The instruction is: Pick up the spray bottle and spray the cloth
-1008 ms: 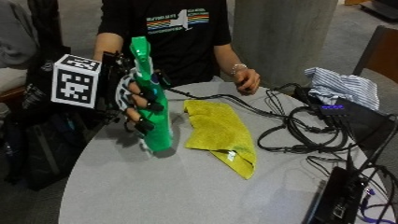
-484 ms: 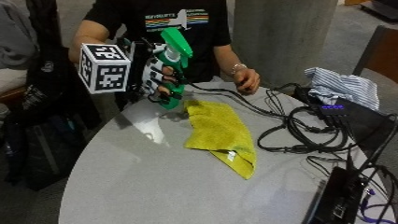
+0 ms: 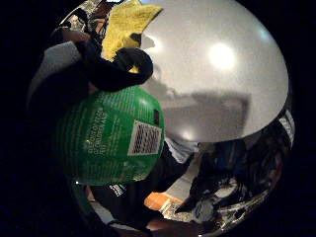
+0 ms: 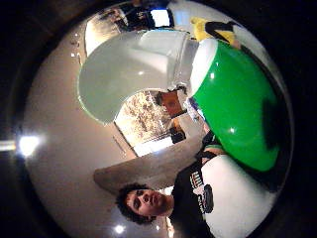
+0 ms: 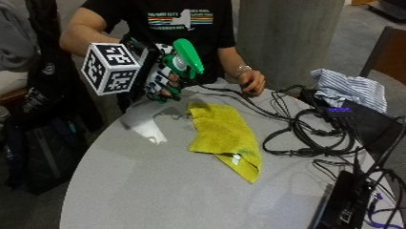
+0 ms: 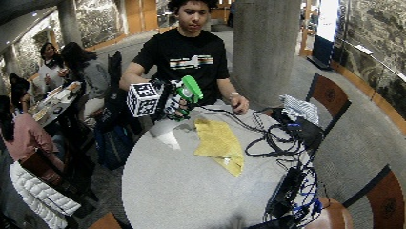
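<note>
My right hand (image 5: 162, 76) holds the spray bottle (image 5: 181, 62) above the desk (image 5: 139, 181), tilted toward the cloth (image 5: 225, 138) lying on it. My bare hand (image 5: 252, 81) rests beyond the cloth, with cables (image 5: 304, 138) alongside.

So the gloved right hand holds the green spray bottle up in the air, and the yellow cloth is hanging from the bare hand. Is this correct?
Not quite. The yellow cloth lies flat on the table, as the outside view shows. The gloved right hand does hold the green spray bottle in the air.
</note>
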Demonstrator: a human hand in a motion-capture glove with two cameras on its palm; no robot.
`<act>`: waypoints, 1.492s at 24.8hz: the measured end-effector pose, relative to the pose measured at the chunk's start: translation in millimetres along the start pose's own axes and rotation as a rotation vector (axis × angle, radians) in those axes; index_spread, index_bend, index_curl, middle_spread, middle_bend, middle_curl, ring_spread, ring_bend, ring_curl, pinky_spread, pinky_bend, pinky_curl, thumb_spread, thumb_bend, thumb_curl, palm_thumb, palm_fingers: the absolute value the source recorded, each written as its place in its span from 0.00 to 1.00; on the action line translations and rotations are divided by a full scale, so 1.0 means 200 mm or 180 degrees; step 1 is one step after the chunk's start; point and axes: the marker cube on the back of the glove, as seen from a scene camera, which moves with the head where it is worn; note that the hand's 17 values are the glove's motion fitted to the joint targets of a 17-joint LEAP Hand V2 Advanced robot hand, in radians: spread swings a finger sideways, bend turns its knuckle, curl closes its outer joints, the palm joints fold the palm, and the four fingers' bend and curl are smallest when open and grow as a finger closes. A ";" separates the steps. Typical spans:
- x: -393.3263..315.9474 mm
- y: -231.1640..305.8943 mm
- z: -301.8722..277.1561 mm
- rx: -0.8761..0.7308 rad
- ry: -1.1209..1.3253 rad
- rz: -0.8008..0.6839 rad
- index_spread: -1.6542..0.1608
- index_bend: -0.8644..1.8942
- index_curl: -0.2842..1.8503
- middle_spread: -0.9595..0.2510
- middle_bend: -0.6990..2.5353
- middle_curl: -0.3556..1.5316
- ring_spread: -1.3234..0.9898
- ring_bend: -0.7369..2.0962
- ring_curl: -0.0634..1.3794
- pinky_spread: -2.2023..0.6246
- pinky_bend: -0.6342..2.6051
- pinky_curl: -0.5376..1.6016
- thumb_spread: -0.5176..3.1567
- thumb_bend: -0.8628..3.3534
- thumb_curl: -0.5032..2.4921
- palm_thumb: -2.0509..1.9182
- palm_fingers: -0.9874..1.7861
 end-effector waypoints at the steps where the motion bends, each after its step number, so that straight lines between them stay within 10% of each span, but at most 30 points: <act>1: 0.00 0.00 0.00 -0.0029 0.0025 0.0041 0.80 0.36 0.32 0.76 0.30 0.42 0.62 0.34 0.27 0.88 0.36 0.38 0.30 0.20 0.39 0.77 0.69; 37: 0.04 0.01 0.04 -0.0243 0.0161 0.0304 0.81 0.36 0.31 0.77 0.29 0.43 0.63 0.34 0.29 0.88 0.36 0.40 0.30 0.20 0.40 0.76 0.71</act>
